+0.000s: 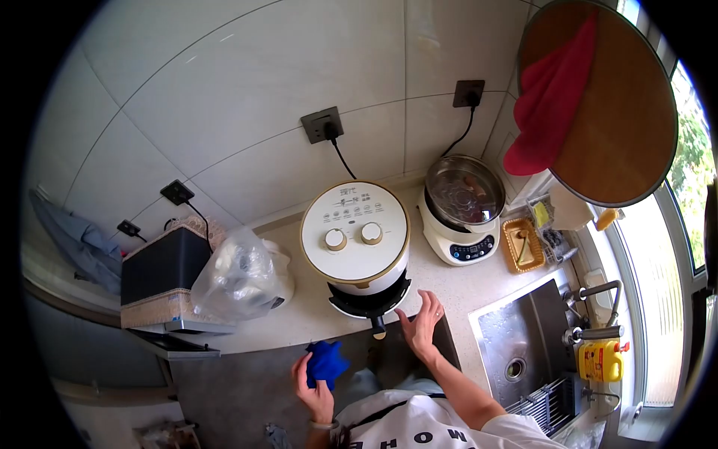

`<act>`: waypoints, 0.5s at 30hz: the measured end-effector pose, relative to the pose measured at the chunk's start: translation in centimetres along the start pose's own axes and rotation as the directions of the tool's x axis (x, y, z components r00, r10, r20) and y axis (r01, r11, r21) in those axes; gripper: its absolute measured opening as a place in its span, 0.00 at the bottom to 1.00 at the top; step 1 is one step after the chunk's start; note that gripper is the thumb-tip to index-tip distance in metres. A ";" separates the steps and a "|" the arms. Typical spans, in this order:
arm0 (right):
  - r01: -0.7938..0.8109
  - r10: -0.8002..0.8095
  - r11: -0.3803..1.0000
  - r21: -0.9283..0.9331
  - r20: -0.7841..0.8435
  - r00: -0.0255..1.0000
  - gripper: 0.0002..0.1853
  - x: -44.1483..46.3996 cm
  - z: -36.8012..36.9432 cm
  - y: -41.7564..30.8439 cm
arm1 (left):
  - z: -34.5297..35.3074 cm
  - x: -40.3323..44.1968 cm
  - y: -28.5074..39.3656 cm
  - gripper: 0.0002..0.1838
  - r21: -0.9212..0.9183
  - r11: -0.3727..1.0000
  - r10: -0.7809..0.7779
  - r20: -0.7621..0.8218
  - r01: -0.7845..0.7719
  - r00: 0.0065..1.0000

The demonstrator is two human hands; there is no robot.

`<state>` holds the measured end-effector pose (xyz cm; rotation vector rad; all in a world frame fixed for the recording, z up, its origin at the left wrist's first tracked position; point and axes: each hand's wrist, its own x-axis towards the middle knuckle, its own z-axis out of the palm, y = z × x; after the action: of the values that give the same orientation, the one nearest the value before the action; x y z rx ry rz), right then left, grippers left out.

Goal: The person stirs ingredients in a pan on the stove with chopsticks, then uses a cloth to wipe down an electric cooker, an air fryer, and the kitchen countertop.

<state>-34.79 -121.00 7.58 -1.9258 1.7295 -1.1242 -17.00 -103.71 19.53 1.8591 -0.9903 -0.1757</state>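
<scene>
Drawer, black inside, curved and edged in white along its front (366,308), juts towards the person from under a tall white air fryer with gold trim (356,247); the fryer stands near the front edge of the pale speckled worktop (441,288), between a bundle in clear plastic (243,273) and a white cooker with a glass lid (464,209).

From where I stand, the drawer looks stiff and moderately heavy, likely to tip downwards if drawn clear without support; its walls may be hot or greasy, though I can't see either. The place to hold it is the stubby black handle with a tan tip (378,326), gripped square from the front; the fryer body seems hefty enough to sit steady, its smooth shell offering little to grip.

The right hand (424,322) hangs just beside that handle, fingers spread and thumb apart, with no contact that I can make out; the left hand (314,389) pinches a bunched, bright blue cloth (327,363), which looks soft, light and limp, easily held anywhere by its folds.

The fryer's round top is glossy white inside a gold ring; it has two white knobs with gold rims, plus a row of small icons and dark lettering above them; the drawer's contents I can't tell.
</scene>
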 end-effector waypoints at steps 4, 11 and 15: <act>0.052 -0.054 0.998 0.037 0.042 0.998 0.29 -1.9 -1.2 -1.1 | 2.3 1.2 1.0 0.19 -0.154 0.988 0.029 0.055 -0.021 0.998; -0.449 0.353 0.784 0.428 0.288 0.890 0.16 -0.9 3.3 -2.5 | 4.3 2.5 2.0 0.17 -0.178 0.976 0.160 0.195 -0.125 0.968; -0.586 0.447 0.613 0.530 0.378 0.810 0.13 0.5 4.4 -4.7 | 4.7 2.6 2.0 0.17 -0.183 0.975 0.172 0.265 -0.126 0.949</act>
<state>-28.34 -121.61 8.18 -0.9837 1.3965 -1.0318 -18.82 -109.18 19.55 1.6288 -1.2666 -0.4253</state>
